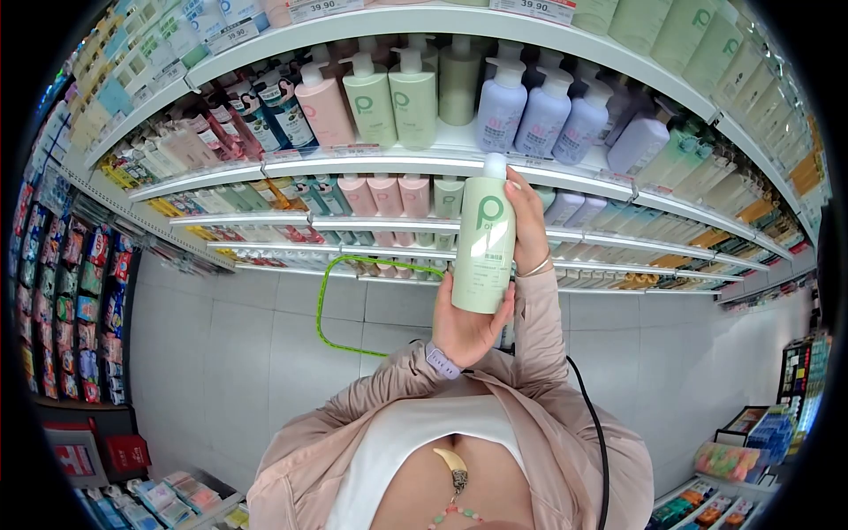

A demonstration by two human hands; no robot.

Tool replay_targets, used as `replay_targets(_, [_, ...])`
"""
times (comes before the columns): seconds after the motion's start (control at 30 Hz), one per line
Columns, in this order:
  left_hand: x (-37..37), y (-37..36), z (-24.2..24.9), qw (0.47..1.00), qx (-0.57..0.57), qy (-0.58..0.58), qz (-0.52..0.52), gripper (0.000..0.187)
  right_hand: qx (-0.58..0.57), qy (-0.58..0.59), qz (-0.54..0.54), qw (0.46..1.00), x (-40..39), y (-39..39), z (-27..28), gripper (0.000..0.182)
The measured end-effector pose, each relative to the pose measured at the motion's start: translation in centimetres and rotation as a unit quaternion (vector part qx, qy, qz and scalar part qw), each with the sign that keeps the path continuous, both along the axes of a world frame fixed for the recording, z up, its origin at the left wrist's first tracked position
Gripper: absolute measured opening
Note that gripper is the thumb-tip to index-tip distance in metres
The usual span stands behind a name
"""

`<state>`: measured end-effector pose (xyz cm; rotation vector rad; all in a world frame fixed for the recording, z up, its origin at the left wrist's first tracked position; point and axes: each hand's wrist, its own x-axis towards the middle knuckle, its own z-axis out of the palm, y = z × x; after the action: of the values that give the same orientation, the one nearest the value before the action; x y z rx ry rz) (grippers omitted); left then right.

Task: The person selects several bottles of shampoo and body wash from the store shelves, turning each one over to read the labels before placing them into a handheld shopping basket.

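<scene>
A light green pump bottle (486,256) with a white top is held up in front of me, its label facing my camera. My left hand (471,325) cups it from below, fingers wrapped round its base. Higher up, my right hand (528,221) grips the bottle's right side near the shoulder. Behind it on the shelf stand matching green bottles (412,106), a pink bottle (324,110) and several lilac pump bottles (541,113).
White curved shelves (353,162) packed with bottles span the view ahead. A green-rimmed basket (320,305) is low at my left, over the tiled floor (238,344). A rack of packets (75,300) stands far left; more goods (733,459) are at lower right.
</scene>
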<state>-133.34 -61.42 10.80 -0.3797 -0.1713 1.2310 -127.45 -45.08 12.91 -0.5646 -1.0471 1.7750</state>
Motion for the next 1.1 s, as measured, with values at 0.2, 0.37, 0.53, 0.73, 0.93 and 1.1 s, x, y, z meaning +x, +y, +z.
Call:
replay_targets(0.2, [-0.5, 0.1, -0.6, 0.988, -0.026, -0.143, -0.049, 0.066, -0.003, 0.004, -0.019, 1.0, -0.2, -0.7, 0.5, 0.046])
replay_targets(0.37, [-0.4, 0.1, -1.1, 0.991, -0.005, -0.124, -0.054, 0.066, 0.006, -0.006, -0.013, 1.0, 0.0, -0.7, 0.2, 0.045])
replay_targets(0.53, [-0.4, 0.4, -1.3, 0.998, 0.061, -0.027, -0.021, 0.061, -0.016, -0.009, 0.017, 1.0, 0.7, -1.0, 1.3, 0.045])
replay_targets(0.73, [-0.1, 1.1, -1.0, 0.803, 0.019, 0.526, 0.279, 0.06, 0.032, 0.004, -0.016, 0.999, 0.4, -2.0, 2.5, 0.043])
replay_targets(0.93, [-0.3, 2.5, -1.6, 0.478, 0.128, 0.731, 0.47, 0.069, -0.033, -0.007, 0.061, 0.998, 0.3, -2.6, 2.7, 0.045])
replay_targets(1.1, [0.6, 1.9, -2.4, 0.406, 0.113, 0.773, 0.473, 0.054, -0.132, 0.058, 0.072, 0.987, -0.2, -2.8, 1.7, 0.045])
